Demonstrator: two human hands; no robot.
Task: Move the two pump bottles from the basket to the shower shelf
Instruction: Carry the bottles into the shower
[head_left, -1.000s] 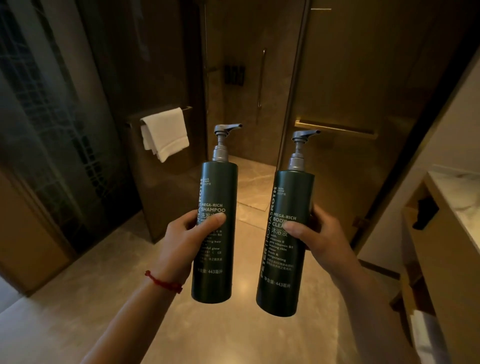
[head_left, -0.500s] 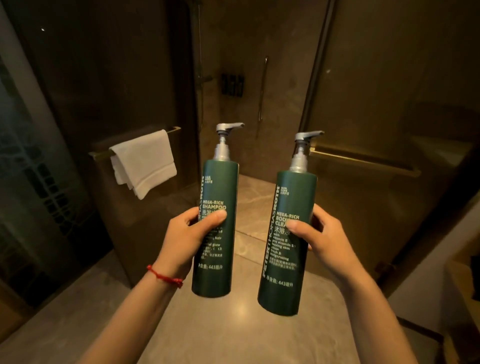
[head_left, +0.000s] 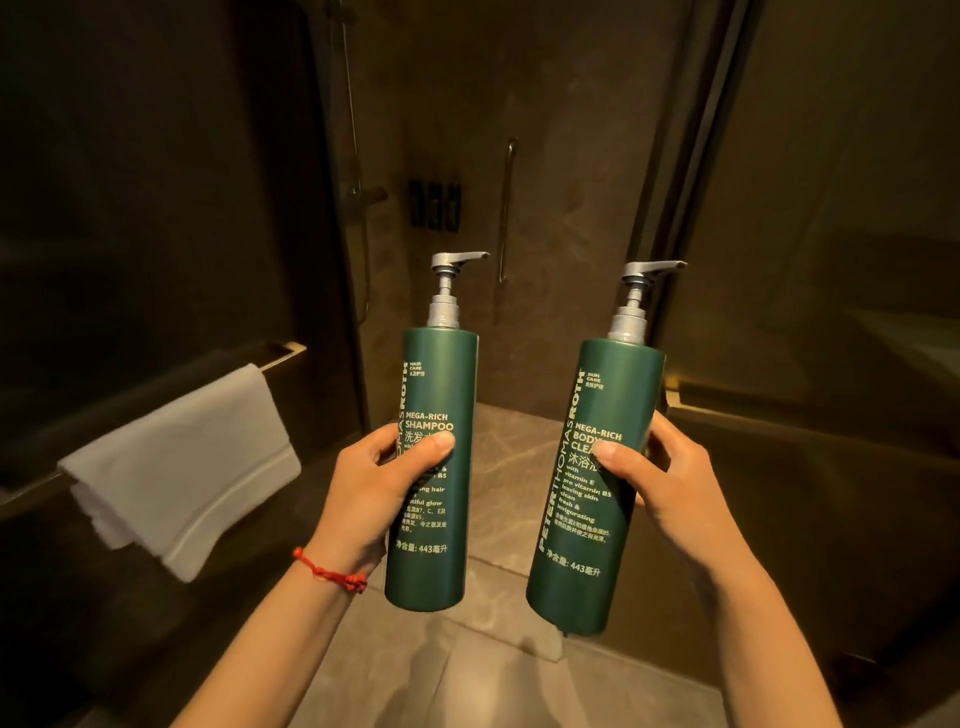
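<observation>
My left hand (head_left: 371, 493) grips a dark green shampoo pump bottle (head_left: 439, 384), held upright with its grey pump pointing right. My right hand (head_left: 670, 488) grips a matching body cleanser pump bottle (head_left: 610, 405), also upright and slightly tilted. Both bottles are held in front of me, in the open doorway of the shower. On the shower's back wall hangs a dark holder (head_left: 434, 203) with small dark bottles. The basket is out of view.
A white towel (head_left: 182, 467) hangs over a brass rail (head_left: 280, 353) on the glass panel at left. A glass door with a brass handle (head_left: 691, 397) stands at right. A vertical grab bar (head_left: 506, 208) and shower pipe (head_left: 356, 156) are on the back wall. Marble floor lies below.
The view has moved closer to the shower opening; the towel and the glass panels have slid outward and down. Both hands still hold the bottles upright in the same grip.
</observation>
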